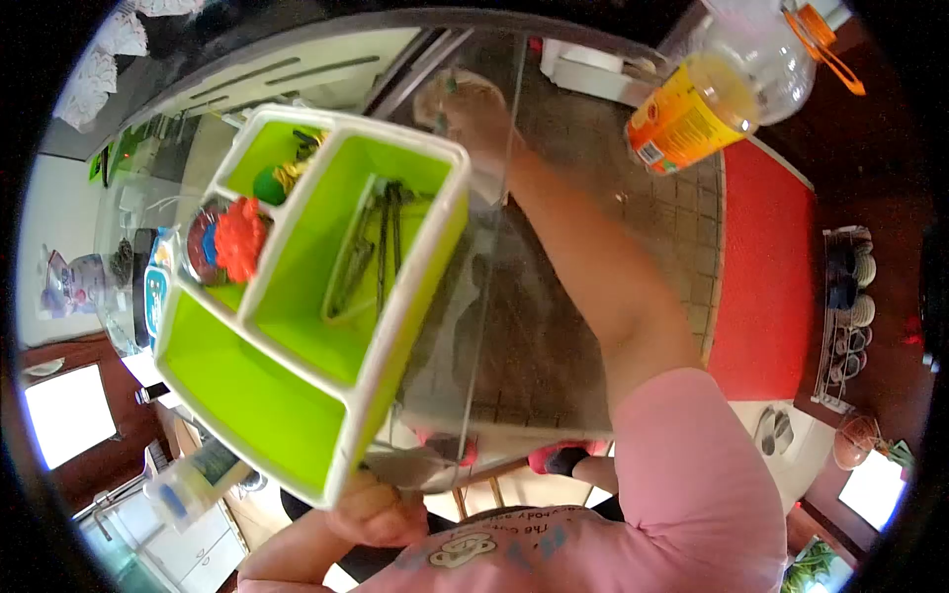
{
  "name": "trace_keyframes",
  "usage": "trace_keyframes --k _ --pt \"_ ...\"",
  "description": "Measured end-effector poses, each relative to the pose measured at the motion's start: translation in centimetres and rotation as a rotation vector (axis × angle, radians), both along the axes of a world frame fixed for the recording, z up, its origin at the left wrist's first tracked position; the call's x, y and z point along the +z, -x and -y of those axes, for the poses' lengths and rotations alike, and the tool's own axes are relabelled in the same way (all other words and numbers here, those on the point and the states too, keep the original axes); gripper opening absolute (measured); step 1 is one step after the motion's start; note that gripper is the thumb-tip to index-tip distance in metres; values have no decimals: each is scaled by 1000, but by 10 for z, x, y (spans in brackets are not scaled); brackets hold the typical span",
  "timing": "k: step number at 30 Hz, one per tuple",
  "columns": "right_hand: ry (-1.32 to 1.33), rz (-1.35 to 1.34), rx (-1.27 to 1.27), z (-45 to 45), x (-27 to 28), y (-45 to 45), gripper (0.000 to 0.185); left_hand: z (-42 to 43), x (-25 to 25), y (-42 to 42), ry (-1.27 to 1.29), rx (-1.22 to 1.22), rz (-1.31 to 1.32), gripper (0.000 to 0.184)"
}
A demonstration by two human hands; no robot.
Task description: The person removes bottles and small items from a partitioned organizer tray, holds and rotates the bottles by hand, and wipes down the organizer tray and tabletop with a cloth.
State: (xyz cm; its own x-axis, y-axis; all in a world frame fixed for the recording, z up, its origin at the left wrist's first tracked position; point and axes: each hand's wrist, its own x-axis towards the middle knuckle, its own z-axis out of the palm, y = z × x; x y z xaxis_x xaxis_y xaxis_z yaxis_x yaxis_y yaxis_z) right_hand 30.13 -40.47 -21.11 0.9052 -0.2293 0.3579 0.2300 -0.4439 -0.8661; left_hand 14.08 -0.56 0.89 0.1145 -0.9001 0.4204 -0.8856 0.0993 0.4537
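Note:
A green organizer with white rims [361,133] is tilted over the glass tabletop. My left hand [376,509] grips its near lower corner, fingers partly hidden. One compartment holds dark, thin metal-looking items [381,247]; smaller ones hold a round green object [269,185] and a red flower-shaped piece [240,239]. The long front compartment shows bare green. My right arm stretches forward over the glass, and my right hand [463,107] is beyond the organizer's right side. It is blurred, and what its fingers hold, if anything, cannot be made out. Something pale shows below the wrist.
A large bottle with an orange label [687,124] and orange cap stands at the back right. A clear container [193,484] is at the lower left. Past the glass lie a red mat [766,277] and a shoe rack [845,316].

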Motion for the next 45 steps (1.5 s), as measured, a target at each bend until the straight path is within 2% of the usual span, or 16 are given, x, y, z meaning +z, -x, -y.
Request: trace_keyframes --k 6,8,13,17,20,22,24,26,27,30,33,35,36,40,41,45 --pt "-501 -220 86 -123 71 149 52 3 4 6 -85 26 40 14" --pt "613 -91 130 -154 60 186 51 8 5 13 -22 104 75 18" --pt "568 -157 251 -223 60 266 51 8 10 18 -63 151 57 16" --pt "379 -57 235 -255 68 308 22 10 14 23 -41 181 17 15" --pt "-13 -56 451 -258 86 337 26 7 15 23 -64 168 20 14" --pt "-210 42 449 -242 105 326 27 7 13 21 -57 155 20 16" --pt "-265 -213 277 -193 150 312 30 7 13 18 -48 128 27 17" --pt "-385 -60 155 -117 138 273 53 8 14 16 -40 116 35 17" --pt "-424 -139 -33 -89 152 250 52 8 14 14 -49 95 35 18" --pt "70 -113 -313 -1 123 172 48 13 17 10 -59 63 48 19" --pt "142 2 -425 27 94 112 50 9 9 6 -64 52 43 18" --pt "411 -145 -525 35 66 89 50 11 8 6 -33 51 57 18" --pt "712 -108 -618 41 34 78 51 13 9 6 -25 59 66 19" --pt "819 -339 -537 37 32 78 49 10 7 5 -41 30 2 20" --pt "915 -489 -377 34 35 81 51 11 7 5 -42 50 31 19" --pt "475 -252 -147 -35 69 150 57 12 8 7 -17 72 77 20"
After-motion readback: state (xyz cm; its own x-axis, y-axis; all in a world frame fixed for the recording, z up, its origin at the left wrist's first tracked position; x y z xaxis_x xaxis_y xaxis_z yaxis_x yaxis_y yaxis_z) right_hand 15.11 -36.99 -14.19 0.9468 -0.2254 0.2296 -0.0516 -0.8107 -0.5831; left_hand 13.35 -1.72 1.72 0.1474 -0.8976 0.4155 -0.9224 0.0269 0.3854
